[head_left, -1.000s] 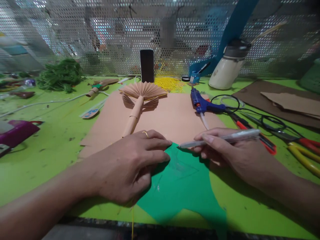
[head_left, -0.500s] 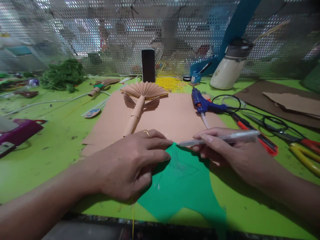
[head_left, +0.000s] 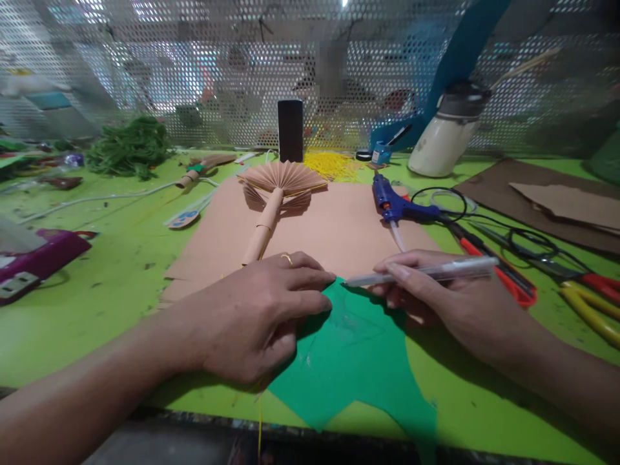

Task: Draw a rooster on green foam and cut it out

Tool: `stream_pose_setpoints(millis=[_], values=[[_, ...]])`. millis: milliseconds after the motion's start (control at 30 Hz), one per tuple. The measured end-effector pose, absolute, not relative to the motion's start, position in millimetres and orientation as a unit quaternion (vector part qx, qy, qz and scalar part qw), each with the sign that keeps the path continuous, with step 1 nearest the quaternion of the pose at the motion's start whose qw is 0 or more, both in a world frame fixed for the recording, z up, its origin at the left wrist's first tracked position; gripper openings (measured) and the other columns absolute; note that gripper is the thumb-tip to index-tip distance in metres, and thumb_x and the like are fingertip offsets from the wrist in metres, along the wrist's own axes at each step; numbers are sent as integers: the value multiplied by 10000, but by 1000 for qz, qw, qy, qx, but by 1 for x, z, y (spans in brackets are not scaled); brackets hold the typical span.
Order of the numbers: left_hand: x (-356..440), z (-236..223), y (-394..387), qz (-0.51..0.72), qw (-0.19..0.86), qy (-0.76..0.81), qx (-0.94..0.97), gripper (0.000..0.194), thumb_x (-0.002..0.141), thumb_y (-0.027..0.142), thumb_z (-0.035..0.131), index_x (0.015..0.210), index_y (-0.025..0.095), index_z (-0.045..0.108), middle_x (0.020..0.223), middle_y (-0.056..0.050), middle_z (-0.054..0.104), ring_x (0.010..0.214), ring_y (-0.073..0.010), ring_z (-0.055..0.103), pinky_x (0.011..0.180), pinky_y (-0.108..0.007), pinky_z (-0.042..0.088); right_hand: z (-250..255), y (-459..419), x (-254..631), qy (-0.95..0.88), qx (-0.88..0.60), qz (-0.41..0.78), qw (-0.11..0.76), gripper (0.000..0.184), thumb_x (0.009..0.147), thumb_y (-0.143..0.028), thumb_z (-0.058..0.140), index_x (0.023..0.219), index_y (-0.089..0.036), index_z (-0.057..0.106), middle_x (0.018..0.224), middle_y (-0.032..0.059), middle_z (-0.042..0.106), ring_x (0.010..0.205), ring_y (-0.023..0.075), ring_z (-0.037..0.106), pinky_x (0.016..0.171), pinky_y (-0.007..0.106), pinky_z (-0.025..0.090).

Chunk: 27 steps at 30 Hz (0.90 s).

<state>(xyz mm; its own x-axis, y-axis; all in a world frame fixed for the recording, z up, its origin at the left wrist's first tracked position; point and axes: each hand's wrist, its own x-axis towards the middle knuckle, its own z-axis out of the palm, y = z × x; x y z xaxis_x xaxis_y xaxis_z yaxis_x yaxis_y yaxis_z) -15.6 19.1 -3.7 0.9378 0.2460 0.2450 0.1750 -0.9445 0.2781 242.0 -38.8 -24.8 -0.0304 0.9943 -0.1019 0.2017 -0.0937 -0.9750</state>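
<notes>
My right hand (head_left: 426,290) grips a pen (head_left: 455,268) with a clear barrel, its tip at the top edge of a green sheet of paper (head_left: 358,374). Faint drawn lines show on the sheet, and its lower edge has curved cut-outs. My left hand (head_left: 261,316) lies on the sheet's left part, fingers stretched toward the pen tip and a ring on one of them. Beyond the hands, a pleated brown paper fan shape (head_left: 285,177) with a rolled paper stem (head_left: 261,236) rests on brown paper sheets (head_left: 334,226).
A blue glue gun (head_left: 394,200), a red cutter knife (head_left: 520,290) and yellow-handled scissors (head_left: 586,310) lie to the right. A phone (head_left: 290,132), a blue paint jar (head_left: 381,154) and a pale bottle (head_left: 440,145) stand behind. At left is a purple power strip (head_left: 53,258).
The camera view has shifted slightly. Both hands, the pen and the green paper stay in nearly the same place.
</notes>
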Motion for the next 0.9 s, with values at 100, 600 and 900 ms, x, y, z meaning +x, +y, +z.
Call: stream_pose_setpoints(millis=[100,600,900], values=[[-16,-3,19,140,125,105,977,383,733,74,563,1074,206,676,1229,-156,725,1154,-355,659,970,-504,583,-26,-39,244,-532,-560,483,412,266,923,-472,695,862,-237,806,774,66,764,617,141,633,459,186,451],[-15,-3,18,129,120,105,979,362,732,65,550,1049,192,670,1174,-157,732,1121,-350,657,946,-496,582,-27,-38,240,-554,-557,458,416,256,900,-466,713,850,-234,808,720,56,747,609,142,637,450,178,449],[-16,-3,18,126,114,104,980,387,726,58,545,1070,189,666,1227,-161,721,1140,-349,650,957,-501,579,-26,-39,240,-562,-556,456,410,263,883,-466,718,814,-229,809,748,70,765,627,154,658,454,187,471]])
